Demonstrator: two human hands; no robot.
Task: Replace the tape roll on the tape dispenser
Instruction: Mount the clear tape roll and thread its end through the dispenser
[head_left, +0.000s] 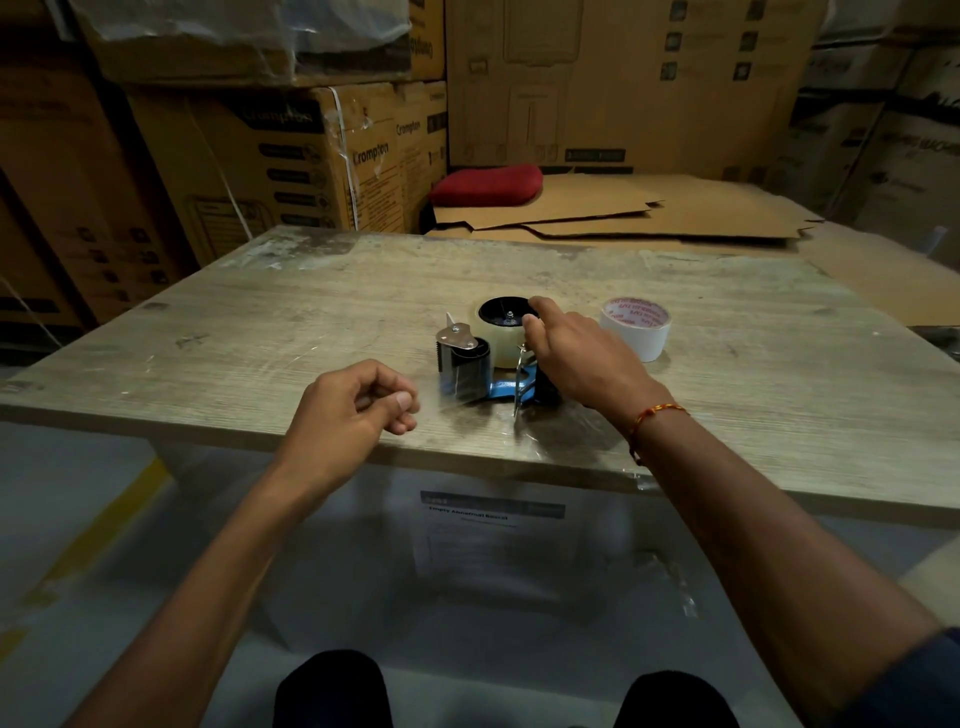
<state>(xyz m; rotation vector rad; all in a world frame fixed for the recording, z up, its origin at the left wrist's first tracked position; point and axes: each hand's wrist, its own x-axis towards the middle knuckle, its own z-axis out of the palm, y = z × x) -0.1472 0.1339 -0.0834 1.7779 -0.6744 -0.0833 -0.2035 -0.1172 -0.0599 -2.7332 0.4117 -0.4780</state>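
Right hand (571, 348) fingertips pinch clear roll (500, 340) on dispenser (470, 366); left hand (353, 410) loosely curled, holds nothing.

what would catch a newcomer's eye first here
The blue tape dispenser lying mid-table with a clear roll on it, the right hand touching that roll. Just right of it stands a white tape roll with red print; the left hand hovers loosely curled near the table's front edge.
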